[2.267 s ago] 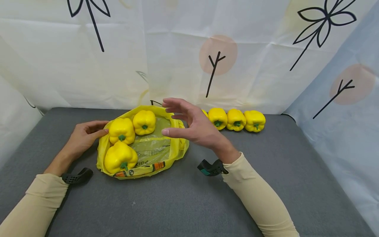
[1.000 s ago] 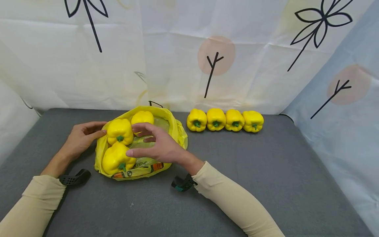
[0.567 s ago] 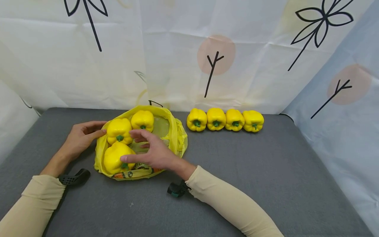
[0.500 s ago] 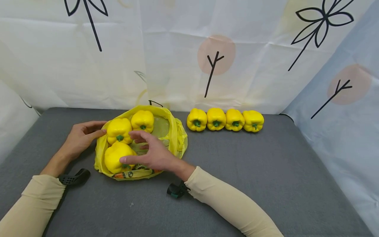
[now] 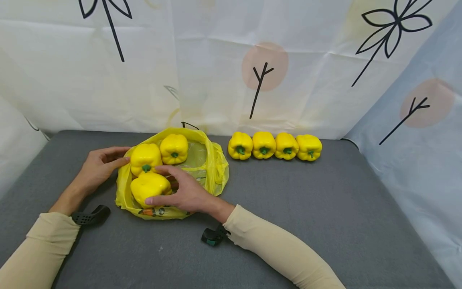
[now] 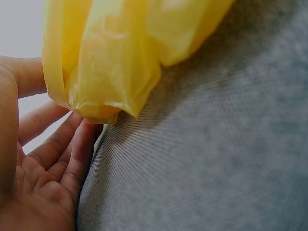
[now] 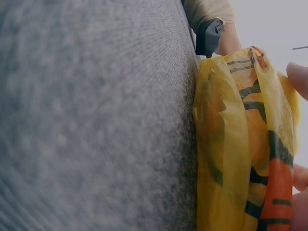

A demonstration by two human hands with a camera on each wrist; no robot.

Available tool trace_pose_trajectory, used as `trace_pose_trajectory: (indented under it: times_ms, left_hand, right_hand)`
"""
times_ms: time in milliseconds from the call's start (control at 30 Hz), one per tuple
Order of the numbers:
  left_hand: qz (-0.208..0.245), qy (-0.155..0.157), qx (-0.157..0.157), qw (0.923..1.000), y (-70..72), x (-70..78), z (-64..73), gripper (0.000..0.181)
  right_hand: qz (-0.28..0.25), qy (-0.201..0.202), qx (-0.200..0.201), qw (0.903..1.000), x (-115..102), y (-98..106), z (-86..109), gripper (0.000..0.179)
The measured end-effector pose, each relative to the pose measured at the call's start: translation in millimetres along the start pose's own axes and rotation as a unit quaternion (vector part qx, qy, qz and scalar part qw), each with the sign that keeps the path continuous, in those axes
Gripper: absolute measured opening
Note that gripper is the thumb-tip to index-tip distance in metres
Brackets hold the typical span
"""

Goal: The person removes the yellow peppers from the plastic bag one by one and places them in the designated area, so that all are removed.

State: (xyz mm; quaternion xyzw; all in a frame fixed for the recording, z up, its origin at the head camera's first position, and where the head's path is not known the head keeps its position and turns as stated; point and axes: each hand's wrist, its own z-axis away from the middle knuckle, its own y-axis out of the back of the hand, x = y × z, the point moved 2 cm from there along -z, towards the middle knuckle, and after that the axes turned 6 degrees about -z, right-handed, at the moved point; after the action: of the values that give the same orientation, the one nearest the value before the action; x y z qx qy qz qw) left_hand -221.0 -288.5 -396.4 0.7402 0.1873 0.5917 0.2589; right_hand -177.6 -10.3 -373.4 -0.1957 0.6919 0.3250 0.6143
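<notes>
A yellow plastic bag (image 5: 216, 168) lies with its mouth wide and its rim rolled down, holding three yellow bell peppers. My right hand (image 5: 185, 192) holds the front bell pepper (image 5: 148, 186), thumb on its near side and fingers behind; its stem is hidden. Behind it sit another bell pepper (image 5: 144, 157) at the left and a bell pepper (image 5: 174, 148) at the back. At the bag's left edge, my left hand (image 5: 99, 166) pinches the rim between thumb and fingers. The left wrist view shows the bag (image 6: 110, 57) between that hand's thumb and fingers.
Several more yellow bell peppers (image 5: 264, 145) stand in a row at the back of the grey table (image 5: 288, 208), right of the bag. A white printed cloth (image 5: 213, 80) hangs behind. Black wrist devices (image 5: 214, 236) sit on both forearms.
My right hand has come from above the bag's right side, left and toward me, onto the front pepper. That pepper has turned and shifted slightly right. My left hand stays at the rim.
</notes>
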Motion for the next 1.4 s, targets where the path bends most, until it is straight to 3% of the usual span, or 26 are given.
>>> trace_pose_trajectory:
  times_ms: [367,567,833,1400]
  left_hand:
    - [-0.001,0.007,0.001,1.0000,0.7,-1.1,0.1,0.048]
    - [-0.004,0.005,0.003,1.0000,0.3,-0.6,-0.6,0.048]
    - [0.002,0.003,0.001,1.0000,0.6,0.3,-0.4,0.048]
    - [0.005,0.002,0.000,1.0000,0.3,0.3,-0.9,0.048]
  right_hand:
    - [0.006,-0.029,-0.027,0.9992,5.3,-0.7,-2.9,0.077]
    - [-0.005,-0.023,-0.043,0.9988,6.3,-0.8,-2.8,0.079]
    - [0.009,-0.018,-0.036,0.9991,6.2,0.0,-0.8,0.081]
    - [-0.013,-0.016,-0.026,0.9995,1.1,2.7,-0.3,0.083]
